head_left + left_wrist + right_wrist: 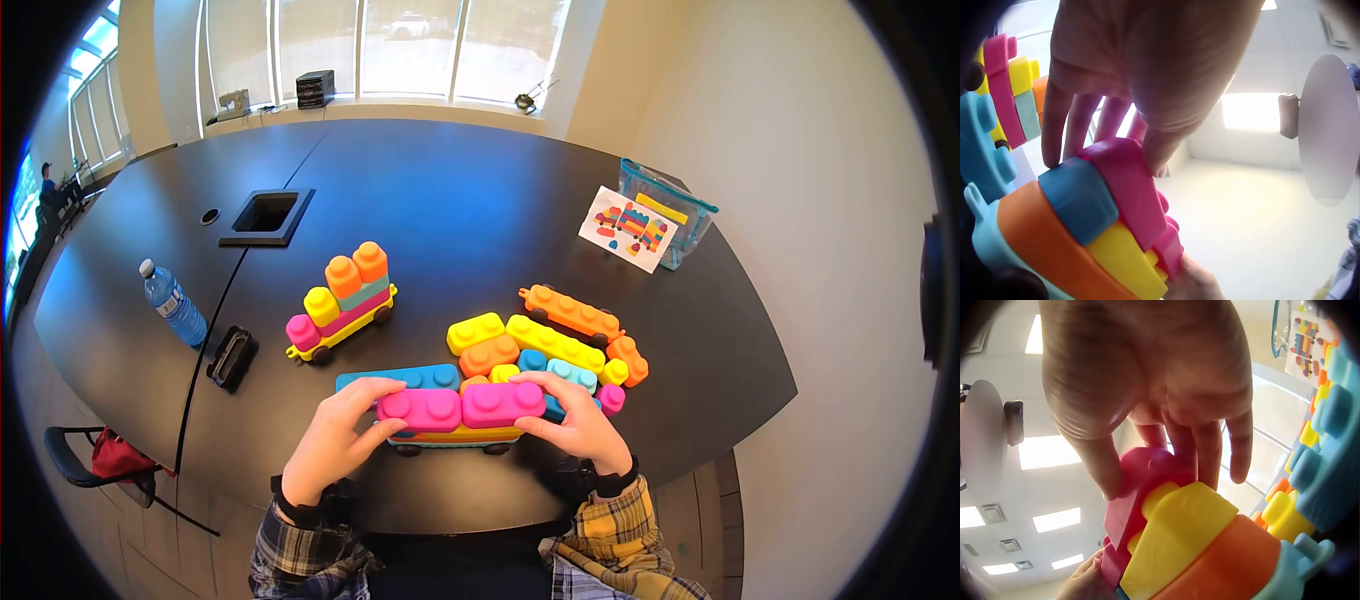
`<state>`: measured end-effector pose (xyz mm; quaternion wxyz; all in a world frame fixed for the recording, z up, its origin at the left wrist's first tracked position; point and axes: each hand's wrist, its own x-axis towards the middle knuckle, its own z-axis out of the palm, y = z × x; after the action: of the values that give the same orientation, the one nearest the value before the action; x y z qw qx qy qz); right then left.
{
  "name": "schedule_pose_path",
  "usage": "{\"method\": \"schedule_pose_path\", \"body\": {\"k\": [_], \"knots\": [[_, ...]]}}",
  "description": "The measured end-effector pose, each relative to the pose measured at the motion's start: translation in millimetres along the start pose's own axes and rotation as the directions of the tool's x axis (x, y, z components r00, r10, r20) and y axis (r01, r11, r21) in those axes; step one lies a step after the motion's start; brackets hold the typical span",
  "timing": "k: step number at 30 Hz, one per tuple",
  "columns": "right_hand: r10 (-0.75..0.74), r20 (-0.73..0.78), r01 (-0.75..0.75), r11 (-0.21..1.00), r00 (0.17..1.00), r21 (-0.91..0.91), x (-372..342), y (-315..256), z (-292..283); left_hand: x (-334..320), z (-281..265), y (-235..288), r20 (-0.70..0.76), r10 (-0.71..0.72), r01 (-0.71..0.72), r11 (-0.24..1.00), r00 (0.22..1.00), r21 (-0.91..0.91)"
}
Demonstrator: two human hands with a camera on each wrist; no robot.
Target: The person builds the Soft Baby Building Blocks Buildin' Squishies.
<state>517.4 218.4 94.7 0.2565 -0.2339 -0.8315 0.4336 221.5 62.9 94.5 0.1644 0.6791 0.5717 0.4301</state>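
The block wagon [455,436] is on the near side of the table [400,500], between the two hands. Its light-blue wheeled base [988,231] carries an orange block [1054,234], then a blue block [1079,200] and a yellow block [1125,257] side by side, with two pink blocks [420,411] uppermost. The left hand [338,437] pinches the left pink block between thumb and fingers; the right hand [585,425] pinches the right one, which sits tilted, yellow studs showing beneath it.

Just beyond the wagon lie loose blocks [555,343], and past them, to its right, an orange wheeled base [572,313]. A second wagon [345,318] stands beyond it to the left.

Well beyond the wagon to the right is a clear bag [688,248] with teal edging; a yellow strip shows there, inside or outside I cannot tell. A picture card [628,229] stands before it. Well left of the wagon is a capped bottle [175,305], its liquid level unclear.
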Motion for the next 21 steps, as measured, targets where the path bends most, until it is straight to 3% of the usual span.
{"method": "schedule_pose_path", "body": {"k": [2,5,13,21], "knots": [[0.009,-0.005,-0.009,1.000,1.000,0.009,0.7,0.6,0.7,-2.2,6.6,-0.1,-0.059,-0.100,0.092,0.988,0.993,-0.125],[0.018,0.031,-0.018,1.000,0.999,-0.013,-0.6,-2.5,-0.5,-3.9,9.8,-1.6,-0.063,-0.140,0.130,0.980,0.988,-0.151],[-0.106,-0.091,0.102,0.994,0.990,-0.046,4.1,-5.7,21.5,-6.3,11.2,1.0,-0.075,-0.182,0.170,0.975,0.980,-0.147],[-0.079,-0.048,0.073,0.991,0.996,-0.116,9.2,-12.7,20.3,-6.2,10.2,3.0,-0.080,-0.190,0.176,0.972,0.978,-0.155]]}}
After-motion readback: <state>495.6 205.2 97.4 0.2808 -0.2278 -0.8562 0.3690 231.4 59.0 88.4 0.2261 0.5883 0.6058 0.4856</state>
